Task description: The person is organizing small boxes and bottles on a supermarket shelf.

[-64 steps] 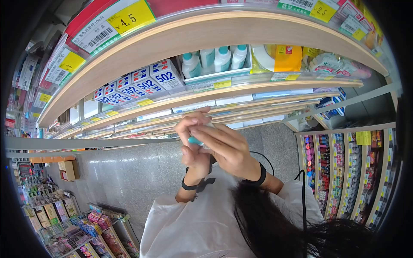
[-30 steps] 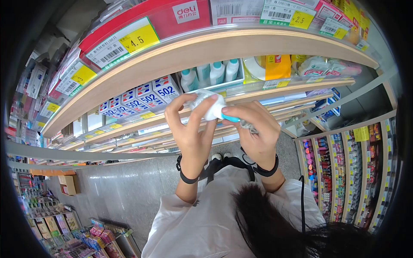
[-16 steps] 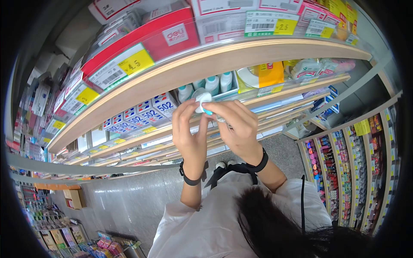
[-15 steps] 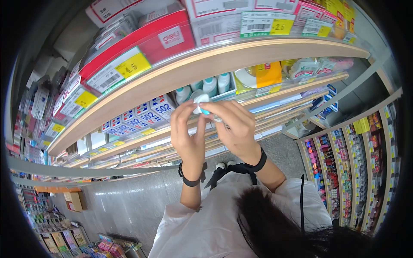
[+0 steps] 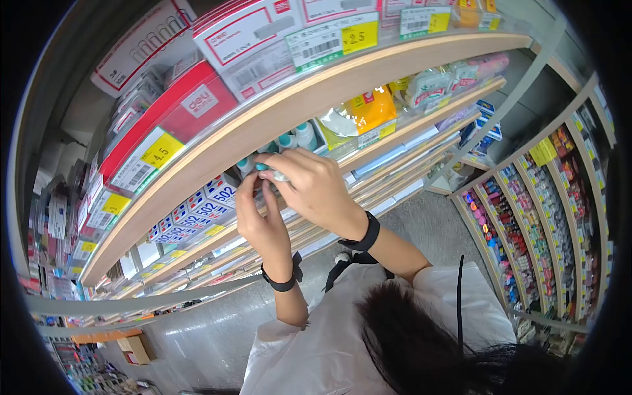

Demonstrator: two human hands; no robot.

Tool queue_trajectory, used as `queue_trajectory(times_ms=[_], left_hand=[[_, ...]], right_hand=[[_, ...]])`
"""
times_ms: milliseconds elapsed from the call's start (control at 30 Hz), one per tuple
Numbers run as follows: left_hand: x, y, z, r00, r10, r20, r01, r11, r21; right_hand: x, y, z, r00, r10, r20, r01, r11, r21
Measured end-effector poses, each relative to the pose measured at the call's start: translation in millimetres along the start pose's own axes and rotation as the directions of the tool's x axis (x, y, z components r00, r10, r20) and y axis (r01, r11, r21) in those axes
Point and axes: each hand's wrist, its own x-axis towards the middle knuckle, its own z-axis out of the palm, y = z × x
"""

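Observation:
White bottles with teal caps [image 5: 305, 136] stand in a tray on the shelf, just behind the hands. My right hand [image 5: 308, 187] has its fingers pinched on a small white bottle [image 5: 278, 176] with a teal cap, mostly hidden by the fingers. Close beside it, at the tray's left end, my left hand [image 5: 260, 214] has its fingers curled towards the same spot. What the left fingers touch is hard to make out. Boxes marked 502 [image 5: 197, 214] lie to the left of the hands.
Above the hands runs a wooden shelf edge [image 5: 296, 82] with price tags and a red deli box [image 5: 201, 99]. An orange and yellow package [image 5: 368, 112] lies right of the bottles. A rack of small goods [image 5: 526, 230] stands at the right.
Both hands have moved left and slightly down in view, and the shelves have shifted left with the camera. The hands are now at the left end of the bottle tray.

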Motion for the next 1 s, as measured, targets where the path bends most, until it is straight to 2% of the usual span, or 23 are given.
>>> queue_trajectory(times_ms=[33,100,267,367,467,533,567,633,667,733,767,833,900,933,967,1000], left_hand=[[0.3,-0.7,0.1,1.000,0.004,0.015,-0.004,1.000,-0.011],[1.0,-1.1,2.4,0.996,0.089,-0.014,-0.087,0.992,0.094],[-1.5,-0.7,-0.3,0.996,0.074,0.055,-0.078,0.995,0.059],[-4.0,-3.2,-0.4,0.993,0.082,0.085,-0.086,0.995,0.046],[-4.5,-4.8,-0.7,0.990,0.113,0.085,-0.116,0.993,0.033],[-4.6,-7.8,0.4,0.988,0.132,0.081,-0.134,0.991,0.016],[-5.0,-9.0,0.3,0.987,0.145,0.075,-0.146,0.989,0.016],[-5.1,-9.1,-0.4,0.982,0.163,0.090,-0.165,0.986,0.013],[-6.0,-7.4,-1.5,0.984,0.161,0.077,-0.159,0.987,-0.027],[-9.3,-6.9,-4.7,0.986,0.154,0.068,-0.150,0.986,-0.071],[-12.6,-7.5,-7.6,0.983,0.176,0.044,-0.173,0.983,-0.068],[-22.5,-9.0,-13.9,0.980,0.196,0.023,-0.194,0.978,-0.072],[-39.7,-8.0,-21.2,0.982,0.172,0.073,-0.152,0.963,-0.225],[-48.3,-7.2,-27.0,0.973,0.164,0.161,-0.109,0.946,-0.304],[-57.1,-6.6,-27.8,0.972,0.165,0.165,-0.108,0.945,-0.307],[-67.9,-8.1,-26.3,0.970,0.024,0.243,0.090,0.890,-0.447]], right_hand=[[-0.1,0.6,0.6,1.000,0.011,-0.009,-0.011,1.000,-0.013],[-0.8,3.1,1.8,0.999,0.030,0.022,-0.029,0.999,-0.034],[-7.3,3.9,3.6,0.997,0.067,0.032,-0.064,0.994,-0.087],[-11.5,-0.4,0.9,0.991,0.122,0.055,-0.119,0.992,-0.049],[-22.3,-8.4,-4.0,0.994,0.110,-0.024,-0.111,0.993,-0.029],[-37.2,-16.9,-11.0,0.974,0.208,-0.093,-0.202,0.977,0.069],[-43.7,-20.1,-13.1,0.973,0.208,-0.099,-0.203,0.977,0.058],[-55.6,-24.4,-15.6,0.978,0.209,0.003,-0.208,0.972,0.106],[-60.3,-25.7,-16.8,0.976,0.216,0.001,-0.215,0.971,0.102],[-67.7,-28.2,-19.4,0.956,0.261,0.133,-0.275,0.955,0.106],[-71.1,-30.2,-20.9,0.954,0.268,0.133,-0.282,0.954,0.100],[-77.4,-35.0,-21.6,0.937,0.302,0.175,-0.335,0.919,0.209],[-88.9,-34.4,-16.9,0.936,0.307,0.170,-0.341,0.913,0.226],[-92.8,-34.5,-14.0,0.938,0.303,0.167,-0.338,0.908,0.249],[-94.9,-36.3,-12.8,0.938,0.307,0.164,-0.340,0.907,0.247],[-97.2,-38.0,-11.3,0.932,0.323,0.165,-0.357,0.897,0.260]])
